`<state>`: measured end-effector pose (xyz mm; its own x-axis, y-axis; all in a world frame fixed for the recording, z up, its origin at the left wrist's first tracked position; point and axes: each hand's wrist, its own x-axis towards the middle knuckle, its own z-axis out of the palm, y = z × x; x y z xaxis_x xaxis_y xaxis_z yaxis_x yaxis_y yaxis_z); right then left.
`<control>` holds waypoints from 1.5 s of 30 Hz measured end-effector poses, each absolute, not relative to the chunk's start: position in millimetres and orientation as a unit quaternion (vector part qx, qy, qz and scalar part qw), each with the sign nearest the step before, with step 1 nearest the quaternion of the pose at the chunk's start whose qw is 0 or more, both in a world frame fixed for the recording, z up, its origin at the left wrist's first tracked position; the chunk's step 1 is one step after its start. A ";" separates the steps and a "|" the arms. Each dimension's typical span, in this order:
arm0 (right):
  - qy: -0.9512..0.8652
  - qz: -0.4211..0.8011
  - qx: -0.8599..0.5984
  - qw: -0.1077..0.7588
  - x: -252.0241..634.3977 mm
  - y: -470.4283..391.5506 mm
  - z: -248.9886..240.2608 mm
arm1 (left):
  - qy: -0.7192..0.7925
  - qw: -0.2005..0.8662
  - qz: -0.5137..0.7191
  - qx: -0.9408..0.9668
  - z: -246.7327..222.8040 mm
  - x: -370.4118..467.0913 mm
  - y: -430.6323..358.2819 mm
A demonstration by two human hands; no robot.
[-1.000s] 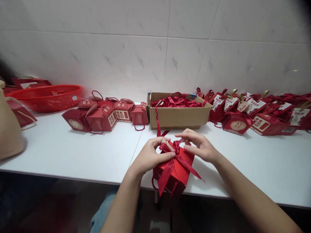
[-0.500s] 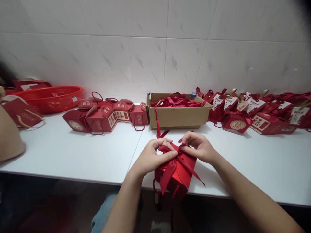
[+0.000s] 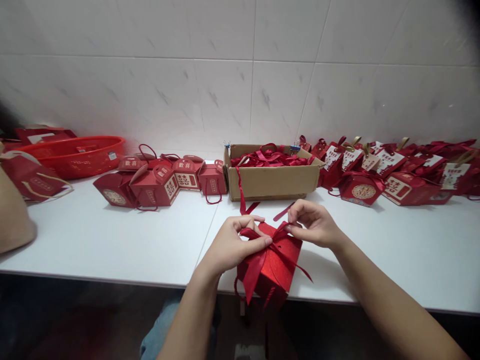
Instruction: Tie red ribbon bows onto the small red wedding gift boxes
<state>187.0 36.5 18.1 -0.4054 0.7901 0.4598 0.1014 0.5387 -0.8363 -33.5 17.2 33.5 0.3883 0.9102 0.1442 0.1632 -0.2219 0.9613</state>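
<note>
A shiny red gift box [image 3: 273, 267] stands at the table's front edge, with a dark red ribbon [image 3: 256, 272] bow on its top. My left hand [image 3: 234, 245] is closed on the bow's left side, thumb pressed near the knot. Between the thumb and fingers of my right hand [image 3: 313, 223] the bow's right loop is pinched and drawn up to the right. Ribbon tails hang down the box's front and right side. Part of the knot is hidden by my left thumb.
Behind the box stands an open cardboard box [image 3: 275, 182] full of red ribbons. Several red gift boxes [image 3: 153, 185] are at left, beside a red plastic basket [image 3: 75, 162]. Tagged gift boxes [image 3: 362, 189] line the right. At far left shows a person's arm [image 3: 15, 210].
My right hand has moved slightly up and right, pulling the bow's right loop out longer. My left hand stays at the knot. The view has shifted a little.
</note>
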 end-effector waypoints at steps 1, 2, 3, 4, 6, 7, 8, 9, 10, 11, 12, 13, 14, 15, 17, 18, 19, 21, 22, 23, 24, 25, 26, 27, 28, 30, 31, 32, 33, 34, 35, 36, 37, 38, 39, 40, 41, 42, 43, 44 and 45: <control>-0.751 0.373 -0.295 0.457 187.9 37.3 18.4 | 0.396 0.482 0.384 0.681 33.3 -33.3 17.5; -0.754 0.369 -0.294 0.458 188.7 37.9 19.0 | 0.396 0.481 0.381 0.683 33.4 -33.1 17.6; -0.755 0.365 -0.294 0.458 189.3 38.3 19.7 | 0.397 0.480 0.379 0.685 33.7 -32.9 17.6; -0.757 0.361 -0.294 0.458 189.8 38.5 20.6 | 0.397 0.478 0.378 0.687 34.2 -32.9 17.5; -0.760 0.351 -0.291 0.462 190.9 38.7 22.0 | 0.399 0.471 0.378 0.690 35.6 -33.1 17.1; -0.763 0.345 -0.288 0.465 191.5 38.9 22.4 | 0.402 0.467 0.377 0.691 36.5 -33.3 17.0; -0.767 0.339 -0.283 0.466 192.1 39.0 22.3 | 0.405 0.464 0.375 0.693 37.5 -33.4 16.9; -0.770 0.333 -0.280 0.466 192.7 39.2 22.0 | 0.408 0.461 0.371 0.695 38.4 -33.6 16.8; -0.773 0.328 -0.279 0.466 193.2 39.4 21.4 | 0.411 0.460 0.365 0.697 39.2 -33.6 16.8; -0.775 0.325 -0.279 0.465 193.4 39.8 20.7 | 0.413 0.461 0.360 0.698 39.8 -33.4 16.9; -0.774 0.325 -0.282 0.465 193.2 40.2 20.1 | 0.415 0.463 0.356 0.697 40.2 -33.1 16.9; -0.771 0.327 -0.285 0.466 192.7 40.6 19.7 | 0.418 0.466 0.354 0.695 40.3 -32.7 17.0; -0.766 0.334 -0.289 0.468 192.0 41.2 19.8 | 0.422 0.470 0.353 0.691 40.1 -32.2 17.1; -0.758 0.344 -0.294 0.469 191.3 41.8 20.5 | 0.426 0.474 0.354 0.684 39.6 -31.6 17.2; -0.741 0.372 -0.307 0.467 191.5 42.6 23.4 | 0.435 0.477 0.364 0.671 38.0 -30.8 17.1; -0.732 0.384 -0.317 0.464 193.3 42.2 25.4 | 0.435 0.474 0.373 0.669 37.0 -30.5 17.0; -0.724 0.394 -0.328 0.462 196.5 40.9 27.2 | 0.433 0.467 0.382 0.669 36.0 -30.4 16.9; -0.710 0.398 -0.347 0.465 207.6 33.7 28.4 | 0.420 0.449 0.399 0.680 34.3 -30.1 16.5; -0.707 0.392 -0.354 0.470 214.7 27.2 26.8 | 0.412 0.441 0.405 0.687 33.5 -29.6 16.3; -0.708 0.381 -0.362 0.471 221.8 18.7 23.3 | 0.405 0.433 0.411 0.692 32.8 -28.5 15.8; -0.714 0.367 -0.372 0.466 227.9 8.2 17.8 | 0.398 0.428 0.418 0.695 32.0 -26.6 15.2; -0.723 0.352 -0.390 0.448 232.3 -3.8 10.5 | 0.392 0.424 0.427 0.696 30.9 -23.7 14.2; -0.734 0.337 -0.412 0.423 234.1 -16.7 1.7 | 0.387 0.420 0.439 0.694 29.6 -19.6 12.8; -0.741 0.328 -0.436 0.391 233.0 -29.7 -8.1 | 0.382 0.416 0.451 0.691 28.0 -14.3 10.8; -0.739 0.316 -0.459 0.379 229.1 -42.1 -18.1 | 0.378 0.414 0.461 0.688 26.1 -8.1 8.3; -0.723 0.288 -0.499 0.382 215.8 -62.4 -36.7 | 0.371 0.415 0.480 0.678 21.9 6.1 2.2; -0.707 0.271 -0.519 0.396 208.6 -69.4 -44.1 | 0.368 0.418 0.489 0.671 20.0 13.0 -1.0; -0.689 0.256 -0.537 0.414 202.9 -74.2 -49.9 | 0.365 0.425 0.498 0.662 18.3 19.0 -3.9; -0.672 0.246 -0.552 0.428 199.7 -76.8 -53.8 | 0.362 0.431 0.507 0.652 17.1 23.6 -6.0; -0.657 0.239 -0.564 0.439 200.0 -77.3 -56.1 | 0.362 0.436 0.516 0.643 16.6 26.4 -7.2; -0.643 0.234 -0.576 0.447 204.1 -75.9 -56.8 | 0.364 0.437 0.524 0.634 16.7 27.1 -7.4; -0.630 0.233 -0.587 0.451 211.9 -72.7 -56.3 | 0.368 0.435 0.532 0.626 17.4 25.9 -6.4; -0.614 0.232 -0.601 0.456 223.1 -67.7 -54.8 | 0.374 0.432 0.539 0.619 18.8 22.9 -4.6; -0.592 0.229 -0.617 0.465 236.6 -61.1 -52.6 | 0.378 0.429 0.545 0.613 20.5 18.6 -2.2; -0.569 0.236 -0.632 0.471 251.6 -52.8 -49.7 | 0.380 0.429 0.550 0.608 22.6 13.6 0.4; -0.543 0.239 -0.643 0.484 266.9 -42.9 -46.4 | 0.381 0.430 0.553 0.604 24.6 8.2 2.9; -0.527 0.242 -0.647 0.495 281.7 -31.6 -42.9 | 0.382 0.432 0.555 0.600 26.5 3.3 5.0; -0.522 0.236 -0.645 0.505 294.9 -19.2 -39.5 | 0.383 0.434 0.555 0.597 28.1 -1.0 6.6; -0.519 0.225 -0.646 0.513 306.2 -6.0 -36.4 | 0.384 0.434 0.556 0.596 29.3 -4.1 7.6; -0.520 0.211 -0.644 0.520 315.0 7.4 -33.9 | 0.385 0.433 0.557 0.595 29.9 -6.2 8.2; -0.522 0.194 -0.646 0.522 321.4 20.6 -32.1 | 0.386 0.432 0.556 0.596 30.0 -7.1 8.3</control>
